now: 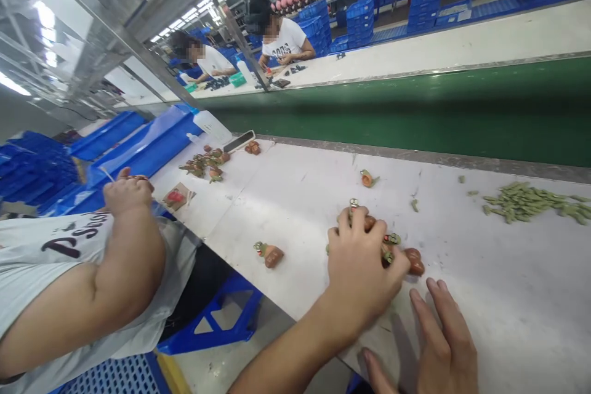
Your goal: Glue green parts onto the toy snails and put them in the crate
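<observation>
My left hand (362, 255) reaches over a cluster of small green-and-brown turtle-like figurines, its fingers bent down around them. Beneath the fingers the figurines are partly hidden; a brown shell-like piece (415, 261) shows beside my thumb. My right hand (446, 338) is low over the table with fingers stretched apart, holding nothing, just short of that brown piece. To the left, one figurine (270, 255) lies alone on the white table (300, 197). Farther back sits an orange-and-green piece (367, 178).
Small green parts (526, 202) are heaped at the right. At the left, a person's arm (132, 258) is close to the table, near more figurines (205, 162), a phone (239, 141) and a white bottle (212, 126). Behind runs a green conveyor belt (438, 104); two people work beyond.
</observation>
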`<state>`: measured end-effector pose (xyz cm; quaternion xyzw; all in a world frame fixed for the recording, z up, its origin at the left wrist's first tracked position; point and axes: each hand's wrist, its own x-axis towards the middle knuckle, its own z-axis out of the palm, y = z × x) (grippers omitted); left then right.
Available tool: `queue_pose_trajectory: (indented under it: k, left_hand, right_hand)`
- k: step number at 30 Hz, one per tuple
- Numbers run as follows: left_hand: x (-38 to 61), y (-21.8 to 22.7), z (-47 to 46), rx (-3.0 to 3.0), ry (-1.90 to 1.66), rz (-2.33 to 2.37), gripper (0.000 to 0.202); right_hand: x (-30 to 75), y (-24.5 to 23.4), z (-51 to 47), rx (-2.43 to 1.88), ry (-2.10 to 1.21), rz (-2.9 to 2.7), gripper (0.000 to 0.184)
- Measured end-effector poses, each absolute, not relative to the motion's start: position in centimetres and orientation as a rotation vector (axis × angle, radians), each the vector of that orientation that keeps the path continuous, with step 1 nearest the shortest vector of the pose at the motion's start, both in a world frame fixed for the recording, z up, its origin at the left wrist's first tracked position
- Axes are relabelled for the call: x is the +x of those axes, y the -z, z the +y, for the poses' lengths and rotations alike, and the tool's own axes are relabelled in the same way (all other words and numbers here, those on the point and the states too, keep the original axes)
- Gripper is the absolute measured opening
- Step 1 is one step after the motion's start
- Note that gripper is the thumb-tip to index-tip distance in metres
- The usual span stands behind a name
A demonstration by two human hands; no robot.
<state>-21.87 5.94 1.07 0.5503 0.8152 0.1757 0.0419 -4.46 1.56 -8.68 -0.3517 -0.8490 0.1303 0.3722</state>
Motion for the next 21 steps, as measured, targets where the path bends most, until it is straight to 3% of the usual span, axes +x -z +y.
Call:
queue_pose_trajectory:
  k: [4, 9, 11, 14, 17, 21]
  left_hand:
    - [-18.3, -1.1, 6.8, 1.806, -0.539, 2.288, 0.007]
    - [-18.5, -3.5, 4.8, 1.87, -0.481, 2.068, 0.061]
    - [-19.7, -4.5, 3.1, 1.92, -0.485, 2.022, 0.069]
    - [-23.4, -4.4, -0.1, 1.907, -0.636, 2.31, 0.063]
    - [-28.7, -2.2, -3.2, 1.28, -0.897, 2.883, 0.043]
    - [-31.8, 1.3, -4.4, 1.068, -0.958, 2.826, 0.041]
  right_hand:
    - [-4.0, 7.3, 2.3, -0.942, -0.461, -2.142, 0.115]
    - [-4.2, 7.1, 2.5, -0.942, -0.458, -2.073, 0.102]
    - [-4.3, 7.5, 2.5, -0.923, -0.445, -2.04, 0.102]
    - [-4.4, 8.1, 2.4, -0.983, -0.43, -1.983, 0.11]
    - [-4.5, 8.2, 2.1, -1.039, -0.453, -1.969, 0.114]
    - [-4.5, 7.8, 1.8, -1.055, -0.521, -1.938, 0.111]
